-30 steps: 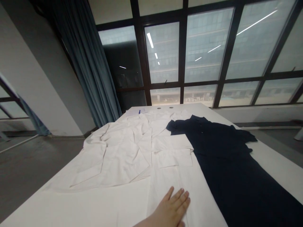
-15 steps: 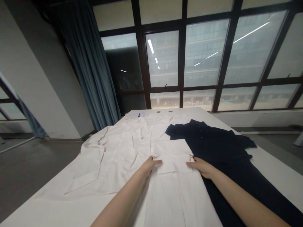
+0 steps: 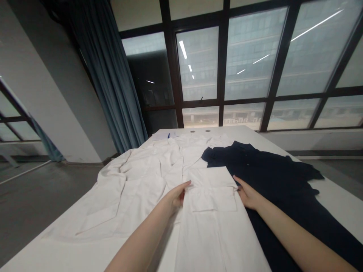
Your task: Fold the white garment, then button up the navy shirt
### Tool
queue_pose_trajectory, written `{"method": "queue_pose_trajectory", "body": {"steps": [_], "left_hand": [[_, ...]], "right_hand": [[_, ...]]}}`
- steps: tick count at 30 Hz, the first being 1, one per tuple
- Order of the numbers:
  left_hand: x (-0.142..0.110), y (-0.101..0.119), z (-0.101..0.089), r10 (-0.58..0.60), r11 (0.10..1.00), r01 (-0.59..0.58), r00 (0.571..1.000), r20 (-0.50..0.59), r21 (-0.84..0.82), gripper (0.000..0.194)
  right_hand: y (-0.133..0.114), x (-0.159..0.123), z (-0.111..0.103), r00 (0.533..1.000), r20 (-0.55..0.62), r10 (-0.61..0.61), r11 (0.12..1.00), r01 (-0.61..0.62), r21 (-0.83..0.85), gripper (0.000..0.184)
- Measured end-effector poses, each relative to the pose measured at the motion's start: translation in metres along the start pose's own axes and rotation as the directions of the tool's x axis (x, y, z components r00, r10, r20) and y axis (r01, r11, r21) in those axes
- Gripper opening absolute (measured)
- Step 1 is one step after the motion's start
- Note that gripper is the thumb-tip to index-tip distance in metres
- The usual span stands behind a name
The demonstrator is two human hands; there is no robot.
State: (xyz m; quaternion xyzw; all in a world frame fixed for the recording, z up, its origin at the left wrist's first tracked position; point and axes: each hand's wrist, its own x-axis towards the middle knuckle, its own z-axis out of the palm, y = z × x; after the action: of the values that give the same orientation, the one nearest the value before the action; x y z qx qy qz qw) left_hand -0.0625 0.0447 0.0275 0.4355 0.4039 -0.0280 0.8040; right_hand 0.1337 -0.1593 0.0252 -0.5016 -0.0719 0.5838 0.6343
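A long white garment (image 3: 208, 230) runs down the middle of the table, its far end doubled over in a flat fold. My left hand (image 3: 177, 197) is at the left edge of the fold, thumb lying on the cloth and the other fingers curled at the side. Opposite it, my right hand (image 3: 246, 193) pinches the right edge, with part of its fingers hidden. To the left a white long-sleeved garment (image 3: 138, 185) is spread out with wrinkles. A dark navy garment (image 3: 272, 181) lies to the right, passing under my right forearm.
The white table (image 3: 93, 253) reaches toward a row of windows (image 3: 198, 68). On its far end are a sheet of paper (image 3: 159, 136), a blue pen (image 3: 168, 135) and two round grommets. A blue curtain (image 3: 113, 83) hangs beside a pillar (image 3: 56, 75) at left.
Both thumbs have slid off the top of the fold to its side edges and slightly farther from me. The folded flap lies flatter. The view has shifted a little.
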Motion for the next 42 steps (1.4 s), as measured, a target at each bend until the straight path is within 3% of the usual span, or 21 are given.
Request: {"method": "queue_pose_trajectory", "body": {"steps": [3,6,9,12,16,20,26,29,31,35,37,42], "left_hand": [[0.007,0.010,-0.001,-0.065,0.992,0.068,0.997,-0.028,0.108,0.029],[0.007,0.014,0.001,0.070,0.973,-0.070,0.998,0.011,0.218,0.037],[0.001,0.022,0.004,0.237,0.944,-0.246,0.969,0.067,0.220,0.045],[-0.004,0.037,0.010,0.462,0.845,-0.477,0.879,0.119,0.241,0.040],[-0.009,0.055,0.016,0.680,0.673,-0.661,0.729,0.071,0.333,0.035],[-0.019,0.055,0.014,0.771,0.554,-0.741,0.628,0.102,0.378,0.036],[-0.039,0.027,0.000,0.830,0.360,-0.735,0.534,0.162,0.575,0.032],[-0.050,0.009,-0.005,0.792,0.310,-0.768,0.535,0.295,0.560,0.030],[-0.058,-0.006,-0.005,0.740,0.278,-0.796,0.534,0.408,0.538,0.026],[-0.073,-0.042,-0.007,0.666,0.148,-0.743,0.563,0.489,0.653,0.014],[-0.078,-0.057,-0.012,0.623,0.097,-0.714,0.587,0.517,0.694,0.013],[-0.095,-0.062,-0.024,0.555,0.079,-0.666,0.647,0.522,0.742,0.035]], "right_hand": [[-0.002,0.012,0.001,0.999,-0.042,0.013,0.998,-0.015,-0.054,0.029],[-0.005,0.014,0.001,0.998,-0.063,-0.025,0.987,0.015,-0.160,0.044],[-0.018,0.009,0.005,0.990,0.003,-0.144,0.967,0.142,-0.210,0.054],[-0.037,0.007,0.012,0.941,0.115,-0.319,0.912,0.337,-0.232,0.058],[-0.058,0.009,0.022,0.839,0.120,-0.531,0.787,0.541,-0.296,0.058],[-0.061,0.001,0.025,0.762,0.147,-0.631,0.680,0.634,-0.369,0.052],[-0.042,-0.026,0.011,0.744,0.192,-0.640,0.530,0.608,-0.592,0.040],[-0.029,-0.039,0.002,0.733,0.218,-0.645,0.470,0.605,-0.643,0.035],[-0.016,-0.049,-0.004,0.731,0.322,-0.602,0.394,0.622,-0.677,0.030],[0.022,-0.067,-0.017,0.714,0.523,-0.466,0.115,0.635,-0.764,0.019],[0.040,-0.075,-0.024,0.717,0.570,-0.402,0.022,0.630,-0.777,0.021],[0.044,-0.096,-0.029,0.736,0.571,-0.364,-0.015,0.608,-0.794,0.038]]}}
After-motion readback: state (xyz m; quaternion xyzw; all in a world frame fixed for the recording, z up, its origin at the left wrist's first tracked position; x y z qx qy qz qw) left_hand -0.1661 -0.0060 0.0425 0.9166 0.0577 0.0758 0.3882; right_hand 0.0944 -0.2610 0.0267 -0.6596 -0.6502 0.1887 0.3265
